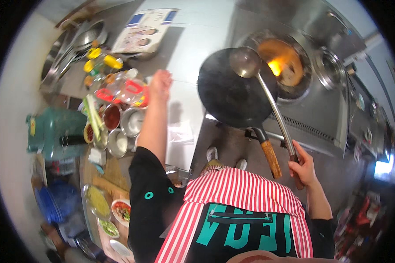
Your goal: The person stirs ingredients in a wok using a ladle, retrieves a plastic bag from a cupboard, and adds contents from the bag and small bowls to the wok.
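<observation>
My right hand (pixel 302 166) is closed around the wooden end of a long-handled metal ladle (pixel 245 62), whose bowl is over the far part of a black wok (pixel 232 93). The wok's wooden handle (pixel 272 159) points toward me, with no hand on it. A flame (pixel 275 67) burns in the round stove burner (pixel 293 79), just right of the wok. My left hand (pixel 162 82) is raised at the left, near clear plastic bottles (pixel 121 87) with red labels; its fingers look curled, and whether they hold anything cannot be told.
Metal pots (pixel 132 121), a pot of red sauce (pixel 112 116) and green stalks (pixel 92 113) stand at the left, beside a green gas cylinder (pixel 59 133). Bowls of chopped food (pixel 121 210) are at lower left. A metal pot (pixel 329 69) sits right of the burner; a printed box (pixel 144 31) lies at the back.
</observation>
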The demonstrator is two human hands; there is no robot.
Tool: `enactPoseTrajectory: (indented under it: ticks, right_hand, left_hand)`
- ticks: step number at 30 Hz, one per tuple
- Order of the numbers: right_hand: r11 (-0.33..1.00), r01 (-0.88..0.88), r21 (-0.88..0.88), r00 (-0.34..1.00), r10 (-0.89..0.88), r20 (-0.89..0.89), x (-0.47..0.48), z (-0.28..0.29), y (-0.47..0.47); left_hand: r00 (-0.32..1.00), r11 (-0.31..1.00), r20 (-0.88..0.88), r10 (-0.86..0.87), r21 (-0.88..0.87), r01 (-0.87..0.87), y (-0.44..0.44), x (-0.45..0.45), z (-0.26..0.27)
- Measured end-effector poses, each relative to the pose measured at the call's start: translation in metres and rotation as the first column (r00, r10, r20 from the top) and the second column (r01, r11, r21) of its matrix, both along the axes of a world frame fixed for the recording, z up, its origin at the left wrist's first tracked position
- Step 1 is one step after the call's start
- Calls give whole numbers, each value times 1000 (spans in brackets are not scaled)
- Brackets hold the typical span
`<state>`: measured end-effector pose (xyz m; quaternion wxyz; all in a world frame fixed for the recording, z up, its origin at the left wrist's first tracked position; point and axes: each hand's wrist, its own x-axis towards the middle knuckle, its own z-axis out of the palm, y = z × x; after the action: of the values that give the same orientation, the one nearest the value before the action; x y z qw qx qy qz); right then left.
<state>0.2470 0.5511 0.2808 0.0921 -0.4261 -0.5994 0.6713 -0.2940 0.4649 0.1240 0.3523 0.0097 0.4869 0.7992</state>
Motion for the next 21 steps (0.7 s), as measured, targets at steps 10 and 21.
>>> enactPoseTrajectory:
  ticks: [10, 21]
  right_hand:
    - [875, 289, -389, 916, -371, -154, -15, 43, -24]
    - [930, 306, -206, 951, -307, 26, -67, 65, -21]
  left_hand:
    - [972, 958, 106, 211, -222, -184, 77, -116, -9]
    - [967, 981, 172, 186, 29, -194, 100, -156, -1]
